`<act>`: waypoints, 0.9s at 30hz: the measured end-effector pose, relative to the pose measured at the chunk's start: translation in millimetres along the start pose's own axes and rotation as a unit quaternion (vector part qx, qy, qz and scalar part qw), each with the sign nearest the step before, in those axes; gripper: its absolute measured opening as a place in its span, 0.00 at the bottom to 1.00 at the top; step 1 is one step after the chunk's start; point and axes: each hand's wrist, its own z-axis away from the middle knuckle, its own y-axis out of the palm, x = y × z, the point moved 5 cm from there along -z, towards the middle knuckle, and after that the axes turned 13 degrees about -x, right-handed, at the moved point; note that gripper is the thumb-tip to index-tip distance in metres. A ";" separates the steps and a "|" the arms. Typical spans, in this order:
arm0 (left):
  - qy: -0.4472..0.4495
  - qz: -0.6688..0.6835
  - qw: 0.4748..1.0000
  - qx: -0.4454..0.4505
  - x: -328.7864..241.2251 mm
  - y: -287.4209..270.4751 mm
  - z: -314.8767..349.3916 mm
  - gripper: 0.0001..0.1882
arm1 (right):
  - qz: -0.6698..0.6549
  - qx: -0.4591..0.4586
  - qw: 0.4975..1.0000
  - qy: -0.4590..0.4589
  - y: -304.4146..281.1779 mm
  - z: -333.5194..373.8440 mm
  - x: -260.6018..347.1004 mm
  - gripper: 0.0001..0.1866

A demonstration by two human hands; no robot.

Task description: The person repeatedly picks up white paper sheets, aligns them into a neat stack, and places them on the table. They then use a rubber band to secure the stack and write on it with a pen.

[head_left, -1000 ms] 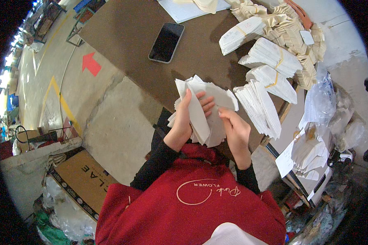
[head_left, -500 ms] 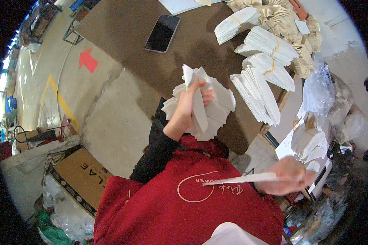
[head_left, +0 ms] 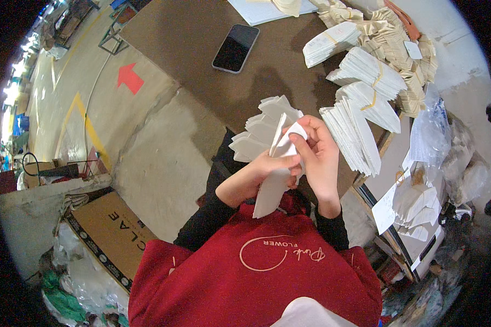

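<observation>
In front of my red apron, both hands meet at a folded piece of white paper (head_left: 270, 195). My left hand (head_left: 256, 173) is closed around its lower part, thumb across it. My right hand (head_left: 319, 155) pinches the paper's upper end between thumb and fingers. Whether one sheet or more lies between the hands, I cannot tell. Just beyond them, at the table's edge, a fanned heap of white paper pieces (head_left: 253, 136) is partly hidden by the hands. Right of my right hand lies a slanted stack of folded white papers (head_left: 352, 136).
On the brown table (head_left: 185, 49) lies a dark-screened phone (head_left: 235, 48). Banded white paper bundles (head_left: 368, 73) and beige folded pieces (head_left: 387, 41) crowd the far right. More white papers (head_left: 417, 201) lie at right beside clear plastic bags (head_left: 431, 128). A cardboard box (head_left: 106, 234) stands at left.
My right hand has come from the lower right, where it held a thin white paper, up to my left hand. The two hands now grip paper together. The whole view has shifted slightly.
</observation>
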 end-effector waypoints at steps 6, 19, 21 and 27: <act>0.004 0.029 0.999 -0.028 -2.2 -15.2 13.6 0.23 | 0.354 -0.058 0.859 -0.367 2.6 4.0 19.2 0.17; 0.267 -0.524 0.679 -0.440 -61.0 -103.2 34.3 0.25 | 0.462 -0.010 0.877 -0.131 11.2 51.5 -68.0 0.33; 0.258 -0.547 0.693 -0.392 -54.7 -96.0 31.1 0.25 | 0.461 0.002 0.882 -0.100 10.5 50.7 -70.1 0.34; 0.316 -0.570 0.632 -0.420 -43.6 -85.4 43.1 0.24 | 0.450 -0.040 0.877 -0.161 9.7 47.2 -59.5 0.34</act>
